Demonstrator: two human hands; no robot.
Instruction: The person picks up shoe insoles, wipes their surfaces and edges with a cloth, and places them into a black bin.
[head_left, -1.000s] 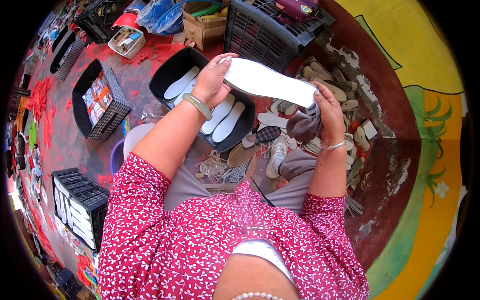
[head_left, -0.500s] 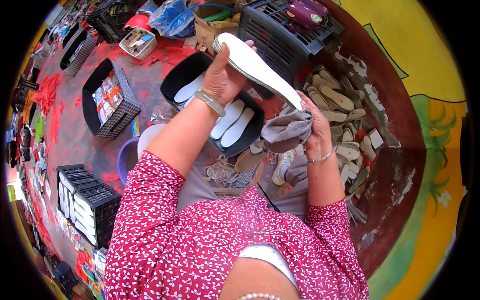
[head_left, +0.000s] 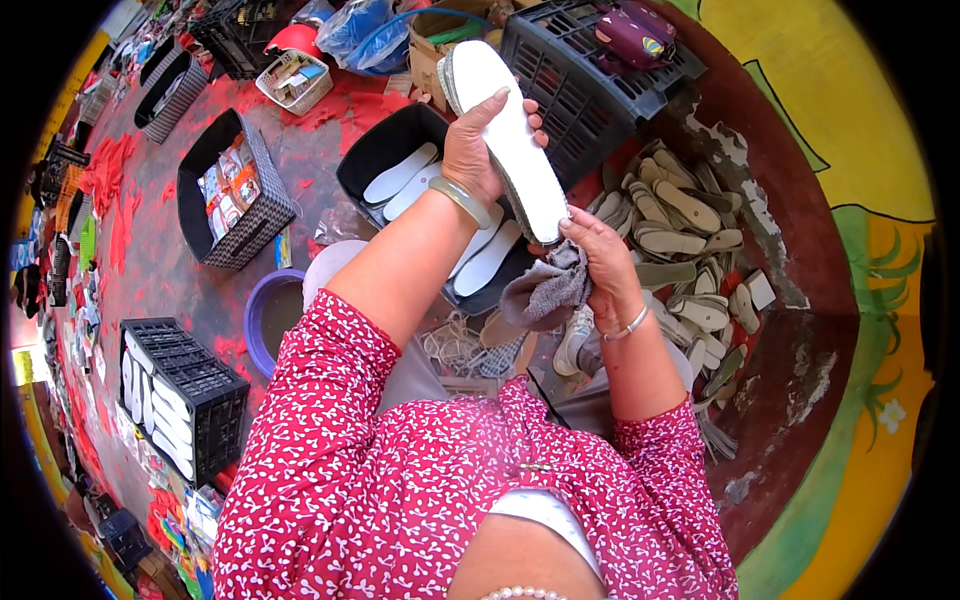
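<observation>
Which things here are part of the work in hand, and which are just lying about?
In hand:
white sole, held by left hand
grey cloth, in right hand

Lying about:
pile of soles
black tray of insoles
purple bowl
black crate

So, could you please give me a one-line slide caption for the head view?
Left hand holds a white shoe sole upright while right hand presses a grey cloth to it.

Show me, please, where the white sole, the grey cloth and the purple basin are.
white sole [head_left: 510, 130], head view, middle of its flat white face.
grey cloth [head_left: 545, 295], head view, bunched middle below the right hand.
purple basin [head_left: 262, 310], head view, left rim.
</observation>
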